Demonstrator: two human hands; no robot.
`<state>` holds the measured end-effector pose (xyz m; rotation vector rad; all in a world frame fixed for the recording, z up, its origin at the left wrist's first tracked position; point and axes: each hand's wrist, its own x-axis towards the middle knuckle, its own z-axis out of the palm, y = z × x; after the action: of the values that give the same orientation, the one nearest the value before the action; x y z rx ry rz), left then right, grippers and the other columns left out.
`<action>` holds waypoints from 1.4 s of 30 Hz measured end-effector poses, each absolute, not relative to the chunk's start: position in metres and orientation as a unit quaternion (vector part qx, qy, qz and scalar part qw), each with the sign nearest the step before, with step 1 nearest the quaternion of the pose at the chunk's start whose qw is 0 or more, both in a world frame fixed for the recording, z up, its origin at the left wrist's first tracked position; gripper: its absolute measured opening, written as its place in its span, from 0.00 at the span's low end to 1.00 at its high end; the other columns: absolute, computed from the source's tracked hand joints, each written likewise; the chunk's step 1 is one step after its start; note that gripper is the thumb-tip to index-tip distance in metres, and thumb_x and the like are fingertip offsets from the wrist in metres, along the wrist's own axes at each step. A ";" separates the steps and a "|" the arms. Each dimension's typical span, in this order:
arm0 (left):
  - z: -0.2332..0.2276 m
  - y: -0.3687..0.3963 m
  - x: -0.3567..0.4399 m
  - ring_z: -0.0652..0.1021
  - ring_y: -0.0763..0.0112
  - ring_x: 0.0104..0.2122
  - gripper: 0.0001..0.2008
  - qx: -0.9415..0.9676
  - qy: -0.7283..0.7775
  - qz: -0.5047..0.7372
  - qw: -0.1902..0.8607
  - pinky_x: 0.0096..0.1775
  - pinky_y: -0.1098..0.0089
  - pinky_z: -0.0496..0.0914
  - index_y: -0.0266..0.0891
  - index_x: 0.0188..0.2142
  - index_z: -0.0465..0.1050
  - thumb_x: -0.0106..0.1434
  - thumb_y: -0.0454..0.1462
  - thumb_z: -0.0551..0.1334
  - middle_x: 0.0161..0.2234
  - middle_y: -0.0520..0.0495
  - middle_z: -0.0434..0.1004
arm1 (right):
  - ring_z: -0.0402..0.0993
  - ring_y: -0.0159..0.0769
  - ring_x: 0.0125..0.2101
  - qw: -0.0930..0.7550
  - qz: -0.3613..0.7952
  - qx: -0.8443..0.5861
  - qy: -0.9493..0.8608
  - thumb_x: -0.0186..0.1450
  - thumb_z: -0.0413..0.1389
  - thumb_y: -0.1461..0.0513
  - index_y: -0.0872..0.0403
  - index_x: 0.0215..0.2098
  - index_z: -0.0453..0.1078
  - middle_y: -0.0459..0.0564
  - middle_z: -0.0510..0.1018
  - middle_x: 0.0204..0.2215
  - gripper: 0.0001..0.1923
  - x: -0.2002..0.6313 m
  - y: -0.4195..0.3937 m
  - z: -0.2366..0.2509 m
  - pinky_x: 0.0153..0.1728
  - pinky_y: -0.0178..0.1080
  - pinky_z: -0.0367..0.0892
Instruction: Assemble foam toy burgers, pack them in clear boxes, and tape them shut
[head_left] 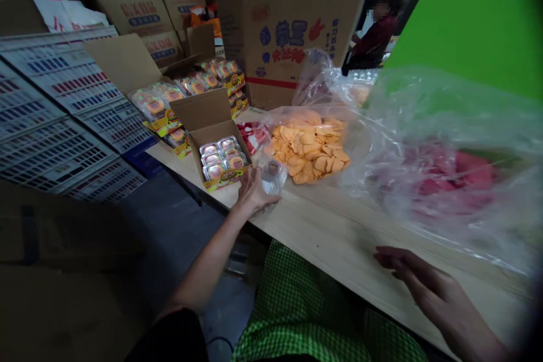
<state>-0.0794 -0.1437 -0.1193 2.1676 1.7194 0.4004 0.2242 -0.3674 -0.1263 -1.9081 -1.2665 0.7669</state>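
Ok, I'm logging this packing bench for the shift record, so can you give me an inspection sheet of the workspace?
Surface: pale wooden table, mostly bare near the person.
Job's things: small clear plastic cup; open clear bag of orange chips; small cardboard box of sealed snack cups.
Clutter: large crumpled clear bag over red items; red-white packets.
Hands: left hand touches the cup; right hand open, flat over the table.
Cables: nothing seen.
Surroundings: stacked brown cartons; seated person behind.
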 end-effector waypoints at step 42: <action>-0.173 -0.251 0.030 0.74 0.69 0.28 0.10 0.635 0.527 0.215 0.522 0.30 0.71 0.69 0.37 0.37 0.72 0.55 0.35 0.66 0.28 0.51 0.72 | 0.72 0.36 0.24 0.360 0.458 -0.711 -0.393 0.56 0.59 0.56 0.55 0.40 0.71 0.47 0.76 0.26 0.15 0.309 -0.436 -0.138 0.16 0.32 0.64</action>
<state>0.0295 -0.2512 -0.1727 1.5213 1.2633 0.5146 0.3086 -0.4362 -0.1377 -1.8339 -1.0132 1.1799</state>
